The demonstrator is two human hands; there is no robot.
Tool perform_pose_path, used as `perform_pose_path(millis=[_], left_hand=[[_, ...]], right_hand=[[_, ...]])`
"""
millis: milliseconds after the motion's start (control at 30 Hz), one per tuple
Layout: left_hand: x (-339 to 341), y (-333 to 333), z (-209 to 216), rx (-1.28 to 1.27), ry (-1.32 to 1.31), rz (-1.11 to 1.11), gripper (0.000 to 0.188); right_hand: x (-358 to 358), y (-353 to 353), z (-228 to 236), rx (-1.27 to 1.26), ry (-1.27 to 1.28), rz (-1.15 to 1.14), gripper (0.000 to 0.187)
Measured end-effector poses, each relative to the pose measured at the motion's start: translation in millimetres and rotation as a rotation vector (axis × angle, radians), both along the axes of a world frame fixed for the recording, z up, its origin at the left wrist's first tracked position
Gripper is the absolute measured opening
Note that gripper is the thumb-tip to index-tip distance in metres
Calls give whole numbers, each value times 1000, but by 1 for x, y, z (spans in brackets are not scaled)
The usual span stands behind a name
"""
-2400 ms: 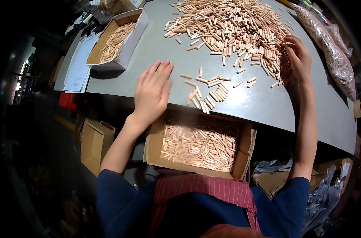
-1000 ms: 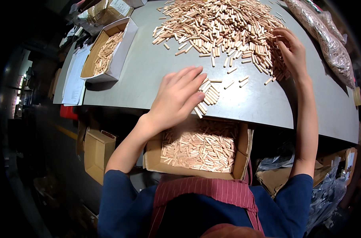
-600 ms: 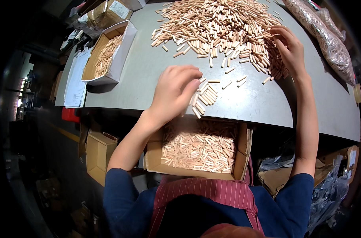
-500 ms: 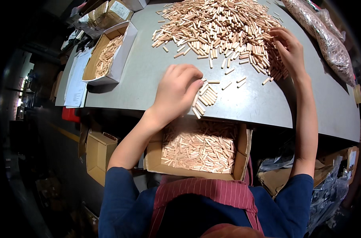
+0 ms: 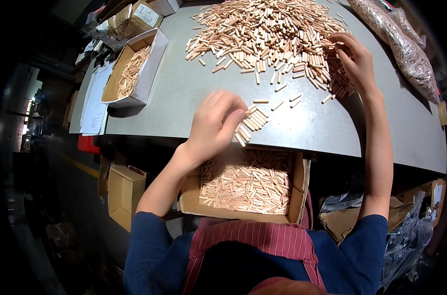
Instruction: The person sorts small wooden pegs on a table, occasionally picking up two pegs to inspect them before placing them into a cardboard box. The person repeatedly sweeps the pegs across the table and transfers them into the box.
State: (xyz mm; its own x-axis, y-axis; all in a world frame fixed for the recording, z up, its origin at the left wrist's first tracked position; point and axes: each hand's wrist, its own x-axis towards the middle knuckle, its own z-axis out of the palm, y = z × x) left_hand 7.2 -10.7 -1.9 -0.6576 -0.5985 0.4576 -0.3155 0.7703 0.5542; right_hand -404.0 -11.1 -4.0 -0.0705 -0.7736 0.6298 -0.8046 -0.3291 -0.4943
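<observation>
A large heap of short wooden dowel pins [image 5: 268, 37] covers the far middle of the grey table [image 5: 179, 98]. My left hand [image 5: 216, 123], slightly blurred, is near the table's front edge beside a small cluster of dowel pins [image 5: 253, 120]. Its fingers are curled and pressed together, the thumb close to the index fingertip; what lies between them is hidden. At the heap's right side is my right hand [image 5: 357, 64], fingers bent and thumb apart, with no pin visible in it. Below the table edge sits an open cardboard box [image 5: 233, 215] holding many dowel pins.
A white-sided carton [image 5: 152, 66] with more pins stands at left, beside papers [image 5: 93, 105] and a taped box [image 5: 127, 22]. Filled plastic bags [image 5: 403, 54] lie along the right. Another cardboard box [image 5: 125, 191] is below left; crumpled plastic [image 5: 405, 246] is below right.
My left hand has shifted slightly down and toward me, beside the small cluster. My right hand has stayed almost in place by the heap, its fingers a little more bent.
</observation>
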Motion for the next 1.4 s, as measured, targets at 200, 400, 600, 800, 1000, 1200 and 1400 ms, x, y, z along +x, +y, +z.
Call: perform_pose_path(millis=[200, 400, 600, 800, 1000, 1200, 1400], left_hand=[[12, 19, -9, 707, 334, 35, 15], [17, -1, -9, 802, 486, -21, 26], [-11, -12, -3, 789, 381, -125, 30], [-26, -18, 0, 707, 114, -240, 25], [-23, -5, 8, 768, 88, -277, 28], [-17, -7, 6, 793, 92, -306, 27], [-6, -5, 2, 840, 114, -390, 27]], right_hand=[[-1, -2, -3, 2, -33, -9, 29], [6, -2, -2, -39, -86, -8, 36], [2, -2, -3, -55, -40, -18, 41], [1, -1, -2, -39, -46, -12, 41], [3, -1, -2, -15, -66, -23, 39], [1, -2, -2, -23, -62, -3, 37], [-4, -3, -2, -28, 6, 18, 32]])
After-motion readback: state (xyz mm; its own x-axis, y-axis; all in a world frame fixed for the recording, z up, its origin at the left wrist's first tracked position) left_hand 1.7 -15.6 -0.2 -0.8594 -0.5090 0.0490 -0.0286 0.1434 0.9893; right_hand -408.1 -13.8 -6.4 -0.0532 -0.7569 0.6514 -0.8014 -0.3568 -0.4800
